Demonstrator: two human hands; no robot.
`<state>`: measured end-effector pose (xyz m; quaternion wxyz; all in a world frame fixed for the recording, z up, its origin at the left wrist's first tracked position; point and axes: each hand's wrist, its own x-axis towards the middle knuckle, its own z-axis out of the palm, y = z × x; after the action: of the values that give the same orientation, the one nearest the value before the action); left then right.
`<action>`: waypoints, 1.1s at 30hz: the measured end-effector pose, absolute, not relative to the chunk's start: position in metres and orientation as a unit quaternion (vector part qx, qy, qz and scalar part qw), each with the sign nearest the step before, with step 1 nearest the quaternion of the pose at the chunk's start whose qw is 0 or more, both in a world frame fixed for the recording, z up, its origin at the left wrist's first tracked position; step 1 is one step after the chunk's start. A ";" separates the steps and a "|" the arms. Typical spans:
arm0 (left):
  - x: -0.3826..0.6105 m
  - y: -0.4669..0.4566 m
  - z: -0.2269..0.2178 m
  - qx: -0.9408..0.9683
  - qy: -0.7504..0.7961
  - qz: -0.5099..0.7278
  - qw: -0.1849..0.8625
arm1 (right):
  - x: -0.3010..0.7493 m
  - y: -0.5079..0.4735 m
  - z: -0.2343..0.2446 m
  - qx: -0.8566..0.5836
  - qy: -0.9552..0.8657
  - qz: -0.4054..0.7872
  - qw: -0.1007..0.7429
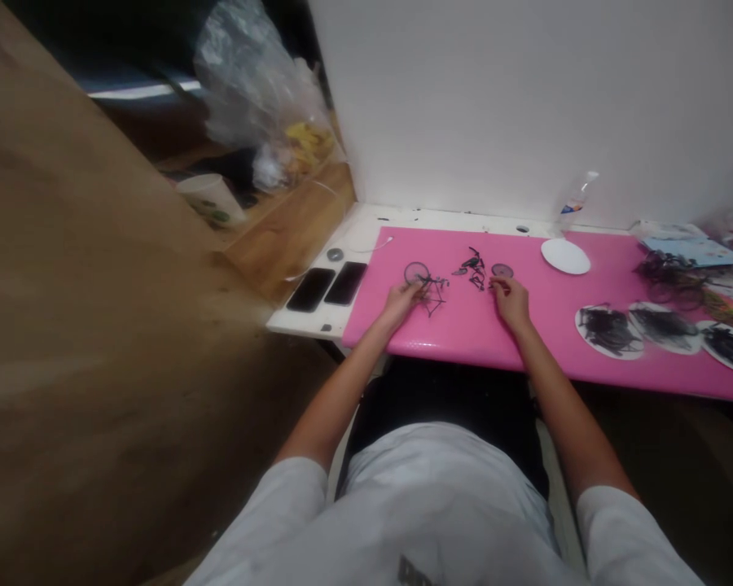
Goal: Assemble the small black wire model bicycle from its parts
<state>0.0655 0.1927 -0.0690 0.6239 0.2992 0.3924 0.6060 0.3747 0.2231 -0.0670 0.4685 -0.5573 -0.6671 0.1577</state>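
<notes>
Pink mat [464,330] is covering the desk [366,221], where the left hand [399,303] is pinching a black wire frame [432,293] in a narrow grip. The right hand [511,299] is resting just beside a small wheel [502,269], and I cannot tell its grip. Tugging could be bending the thin wire or scattering the loose parts [473,268] lying between.

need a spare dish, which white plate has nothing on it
The white round plate beside the clear plastic bottle; the other three hold black parts.

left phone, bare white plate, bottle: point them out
left phone [310,289], head view, middle of its dark screen
bare white plate [565,255], head view, its middle
bottle [577,195], head view, its clear body
</notes>
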 end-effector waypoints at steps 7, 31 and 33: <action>0.066 0.192 -0.071 0.309 0.398 0.614 0.607 | 0.371 0.217 -0.063 -0.551 -0.670 0.153 0.473; 0.064 0.192 -0.078 0.348 0.377 0.619 0.595 | 0.362 0.212 -0.062 -0.470 -0.804 0.160 0.327; 0.063 0.193 -0.078 0.350 0.376 0.617 0.597 | 0.361 0.210 -0.060 -0.461 -0.814 0.143 0.323</action>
<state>0.0633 0.1926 -0.0783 0.5968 0.3499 0.3758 0.6165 0.3611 0.2104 -0.0596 0.3226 -0.4614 -0.8139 0.1432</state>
